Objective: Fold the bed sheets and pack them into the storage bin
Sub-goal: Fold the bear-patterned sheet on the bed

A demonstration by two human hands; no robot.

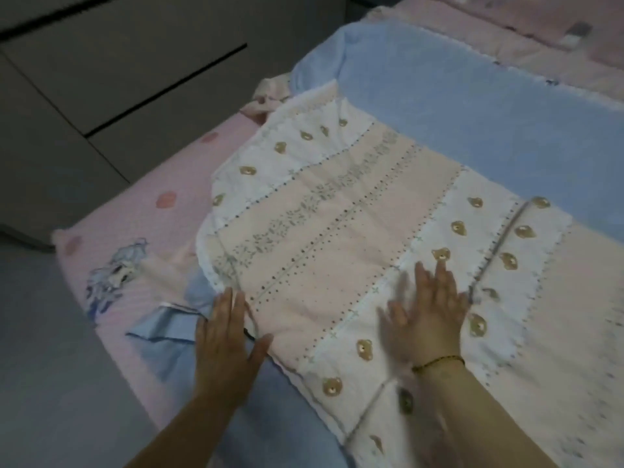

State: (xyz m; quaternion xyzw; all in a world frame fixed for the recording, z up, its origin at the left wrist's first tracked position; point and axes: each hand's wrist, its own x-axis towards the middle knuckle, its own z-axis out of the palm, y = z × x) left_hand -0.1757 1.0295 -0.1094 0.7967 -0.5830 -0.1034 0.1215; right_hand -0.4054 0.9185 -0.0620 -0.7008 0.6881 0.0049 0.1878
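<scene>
Smoothing stage of the fold, judged from both palms lying flat on the cloth. The printed sheet (pixel 337 214), striped pink and white with small bears, lies on the bed (pixel 135 214) as a long panel running from 7 o'clock in the view up toward 12 o'clock. It rests on a blue sheet (pixel 472 113), which shows beyond it at 1 o'clock and under its near edge at 7 o'clock. The left hand (pixel 226 336) rests with fingers straight and close together and thumb out, just at the panel's near left edge, so that the cloth extends from it toward 1 o'clock. The right hand (pixel 429 315), with a thin bracelet (pixel 439 361) at the wrist, lies on a white bear stripe with fingers spread. Its outline is blurred, so how firmly it presses cannot be told. Neither hand pinches or grips any fabric. A dark seam line crosses the cloth just beside the right hand at 2 o'clock. The next move probably calls for taking hold of an edge or both near corners and bringing the panel over on itself, with edges matched so that the layers do not skew. No storage bin is in view, so packing seems a later step. Grey cabinet fronts (pixel 118 62) stand at 10 o'clock.
</scene>
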